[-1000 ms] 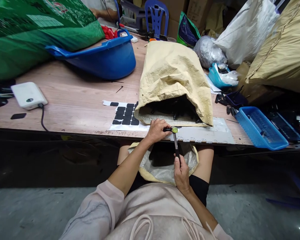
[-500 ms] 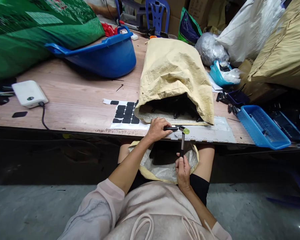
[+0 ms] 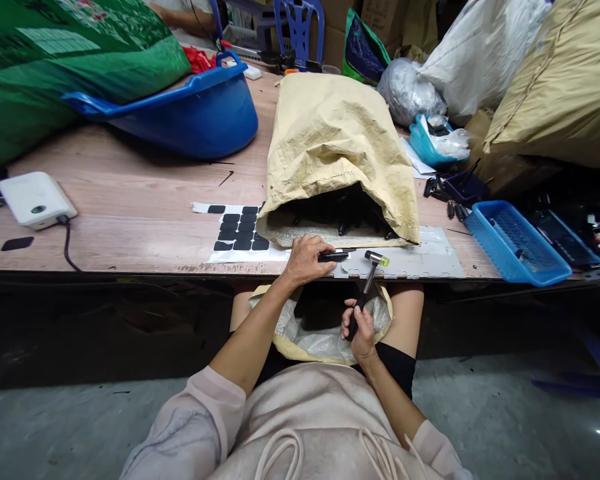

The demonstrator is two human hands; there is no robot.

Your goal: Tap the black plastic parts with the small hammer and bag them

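Now, left hand (image 3: 305,260) closed on a small black part (image 3: 334,256) lying flat at the near edge of the table (image 3: 130,220), right hand (image 3: 363,328) fisted round a small hammer (image 3: 369,281), its yellow-tipped head just right of the part, not touching it, tan sack (image 3: 330,140) lying open just behind.

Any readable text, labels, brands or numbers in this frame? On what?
No text here can be read.
Green sack: white print blocks and a red-and-white logo, too blurred to read.
White box: small round mark, too small to read.
Hammer and black rod: no marking visible.
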